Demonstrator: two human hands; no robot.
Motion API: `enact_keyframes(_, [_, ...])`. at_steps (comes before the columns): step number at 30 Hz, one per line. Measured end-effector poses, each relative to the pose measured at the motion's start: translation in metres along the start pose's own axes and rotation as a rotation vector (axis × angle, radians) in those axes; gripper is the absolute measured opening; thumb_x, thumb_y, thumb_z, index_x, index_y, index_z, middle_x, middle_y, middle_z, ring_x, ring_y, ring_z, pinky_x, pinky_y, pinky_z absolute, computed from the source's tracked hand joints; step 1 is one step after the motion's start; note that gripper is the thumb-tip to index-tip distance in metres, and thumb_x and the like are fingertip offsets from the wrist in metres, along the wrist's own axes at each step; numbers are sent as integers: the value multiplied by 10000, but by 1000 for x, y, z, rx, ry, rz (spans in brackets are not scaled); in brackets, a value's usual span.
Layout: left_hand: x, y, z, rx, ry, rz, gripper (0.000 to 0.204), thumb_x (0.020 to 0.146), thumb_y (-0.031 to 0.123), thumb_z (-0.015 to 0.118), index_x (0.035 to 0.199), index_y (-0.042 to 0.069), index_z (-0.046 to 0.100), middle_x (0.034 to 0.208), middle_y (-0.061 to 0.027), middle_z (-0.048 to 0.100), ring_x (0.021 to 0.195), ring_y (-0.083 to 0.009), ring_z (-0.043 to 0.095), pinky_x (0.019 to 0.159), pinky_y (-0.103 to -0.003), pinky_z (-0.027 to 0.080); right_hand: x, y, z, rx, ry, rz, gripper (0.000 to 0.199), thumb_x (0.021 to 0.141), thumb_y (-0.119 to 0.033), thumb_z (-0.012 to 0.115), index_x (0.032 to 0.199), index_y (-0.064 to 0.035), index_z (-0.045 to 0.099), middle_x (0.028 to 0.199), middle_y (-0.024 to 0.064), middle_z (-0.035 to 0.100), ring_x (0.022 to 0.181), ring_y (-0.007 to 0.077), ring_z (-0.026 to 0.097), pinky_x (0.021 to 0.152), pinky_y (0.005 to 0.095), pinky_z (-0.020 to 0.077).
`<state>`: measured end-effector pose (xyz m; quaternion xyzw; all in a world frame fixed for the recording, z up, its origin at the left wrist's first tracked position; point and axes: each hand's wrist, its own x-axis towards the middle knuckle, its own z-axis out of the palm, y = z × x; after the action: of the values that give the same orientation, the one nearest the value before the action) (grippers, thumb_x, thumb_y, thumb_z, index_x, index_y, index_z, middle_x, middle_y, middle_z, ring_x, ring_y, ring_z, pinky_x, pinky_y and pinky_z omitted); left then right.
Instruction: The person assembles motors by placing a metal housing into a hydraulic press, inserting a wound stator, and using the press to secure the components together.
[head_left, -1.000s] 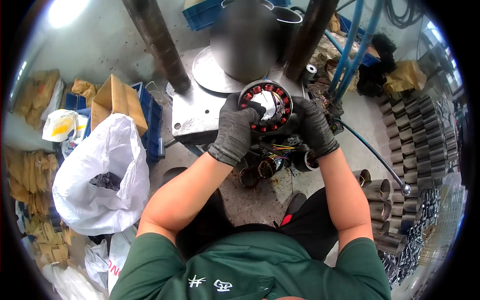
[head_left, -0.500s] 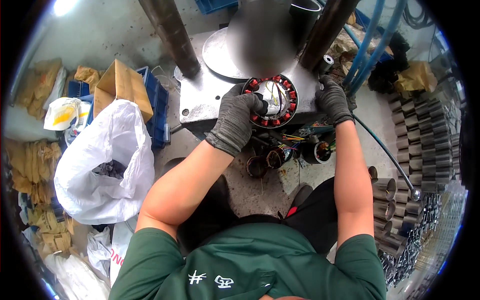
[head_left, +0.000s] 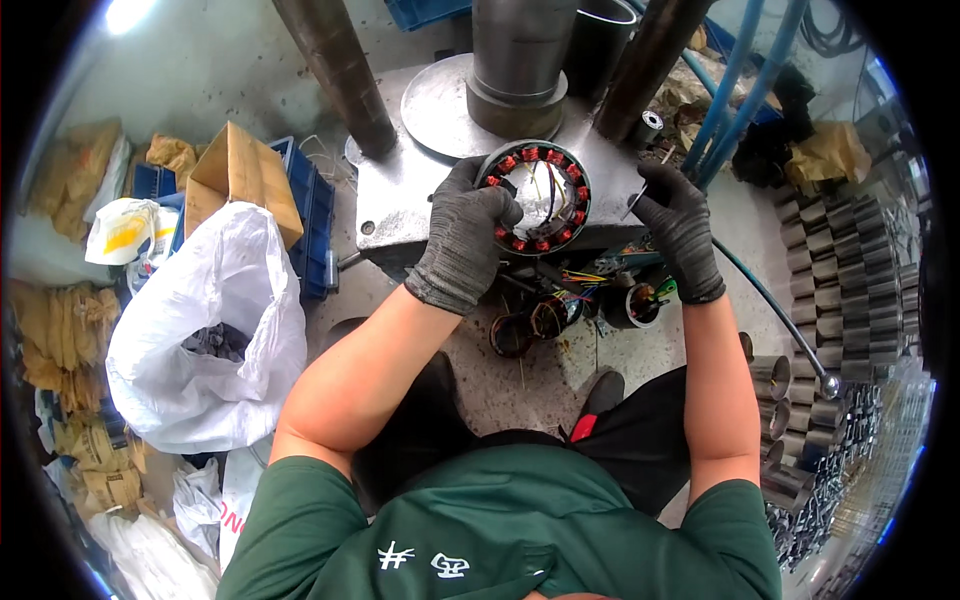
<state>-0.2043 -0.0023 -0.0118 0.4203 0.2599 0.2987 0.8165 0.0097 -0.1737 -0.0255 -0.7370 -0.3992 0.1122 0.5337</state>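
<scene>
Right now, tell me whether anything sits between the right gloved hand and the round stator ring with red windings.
Nothing visible does. The right gloved hand is just beside the stator ring, holding a thin metal tool; the left gloved hand grips the ring's other side.

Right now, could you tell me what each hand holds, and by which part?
Left hand grips the stator ring by its left rim; right hand pinches a thin metal tool.

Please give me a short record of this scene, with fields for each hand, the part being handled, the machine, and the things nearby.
Left hand: gloved left hand grips the rim of the stator ring.
Right hand: gloved right hand rests at the plate edge beside the ring, apparently pinching a thin metal piece.
Part: round ring with red windings inside.
Machine: grey press plate under a steel cylinder.
Nearby: white plastic bag, metal tubes.
</scene>
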Motion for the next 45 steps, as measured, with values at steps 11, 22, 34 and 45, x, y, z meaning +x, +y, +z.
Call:
enact_keyframes(11, [-1,-1,1,-178,-130,49,525,674,0,577,1196,-57,577,907,-57,562,780,-192,616,790,-329,574,-53,-50,-18,586,129,-68,433,1078,-306,500,1378,-2,571,1177,160,706,1045,238,677,915,377,517])
enact_keyframes(22, [-4,-1,9,-209,-105,81,515,689,-19,556,1203,-58,567,919,-65,558,819,-210,614,881,-380,565,-85,-70,-6,542,87,-186,225,976,-191,634,1067,6,693,945,84,705,876,165,660,832,327,529])
enact_keyframes(34, [-10,-2,13,-93,-89,158,526,727,-18,630,1246,-41,550,970,-66,604,879,-190,650,870,-341,593,-85,-74,15,380,58,-260,247,1034,-212,560,1161,-23,654,933,67,684,848,139,647,808,299,523])
enact_keyframes(45, [-23,0,18,8,-212,216,604,782,-29,655,1364,-40,493,1134,-118,654,967,-165,651,880,-301,581,-63,-65,33,562,-23,163,570,920,-250,745,1386,7,542,1210,110,679,1063,176,666,961,329,541])
